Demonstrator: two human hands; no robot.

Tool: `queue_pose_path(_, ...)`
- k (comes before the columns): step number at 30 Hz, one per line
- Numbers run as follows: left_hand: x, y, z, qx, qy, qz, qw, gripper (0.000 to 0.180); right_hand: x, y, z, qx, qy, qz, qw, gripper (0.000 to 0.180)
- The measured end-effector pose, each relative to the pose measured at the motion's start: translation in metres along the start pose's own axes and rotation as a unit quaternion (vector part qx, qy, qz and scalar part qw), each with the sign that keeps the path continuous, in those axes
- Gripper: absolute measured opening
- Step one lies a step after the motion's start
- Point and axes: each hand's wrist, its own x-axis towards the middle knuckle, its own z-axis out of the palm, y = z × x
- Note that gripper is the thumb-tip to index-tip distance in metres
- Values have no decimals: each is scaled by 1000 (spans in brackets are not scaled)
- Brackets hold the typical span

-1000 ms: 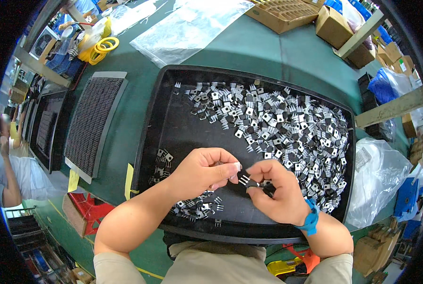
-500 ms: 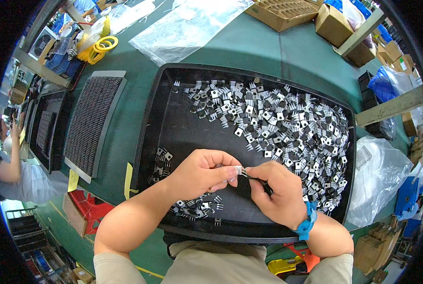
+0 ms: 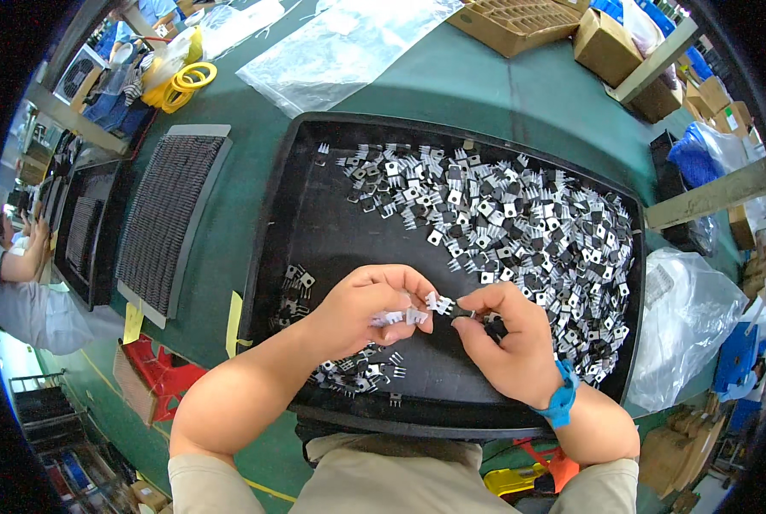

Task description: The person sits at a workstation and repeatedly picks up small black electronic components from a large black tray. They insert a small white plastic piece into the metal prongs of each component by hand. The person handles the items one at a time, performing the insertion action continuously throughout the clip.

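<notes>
Over the black tray (image 3: 340, 223), my two hands meet. My left hand (image 3: 357, 308) is closed on several small white plastic pieces (image 3: 391, 318), some showing between its curled fingers. Another white piece (image 3: 438, 302) is at its fingertips, touching or very near the transistor (image 3: 463, 313) that my right hand (image 3: 511, 343) pinches between thumb and forefinger. Whether the legs are inside that piece is too small to tell. More dark parts show under my right fingers. Loose three-legged transistors (image 3: 520, 214) with metal tabs cover the tray's right side; a smaller group (image 3: 357, 373) lies beneath my left forearm.
Left of the tray, a grey board (image 3: 173, 218) carries dense rows of dark parts. Clear plastic bags (image 3: 340, 56) lie behind, another bag (image 3: 687, 317) at right. A metal post (image 3: 712, 188) and cardboard boxes (image 3: 610, 51) stand beyond. A co-worker (image 3: 27, 274) is at far left.
My fingertips have parted slightly, and the white pieces in my left hand show more. My right hand has shifted a little right with the transistor. The co-worker's arm has moved.
</notes>
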Motion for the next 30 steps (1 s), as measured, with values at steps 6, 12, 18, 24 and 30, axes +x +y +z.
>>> queue_pose_path(6,0,-1,3,60,35,1,998,11,0,-1,3,4,0,6,1000,17)
queue_pose_path(12,-1,1,12,209,52,8,976,8,0,0,4,4,-28,1,1000,18)
queue_pose_path(18,-1,2,11,182,66,-19,981,8,1,1,8,31,-40,51,997,20)
queue_pose_path(24,1,-3,5,185,60,3,981,7,1,3,8,51,-54,84,994,22)
queue_pose_path(30,0,-3,6,188,66,19,980,8,6,9,11,219,-74,217,948,18)
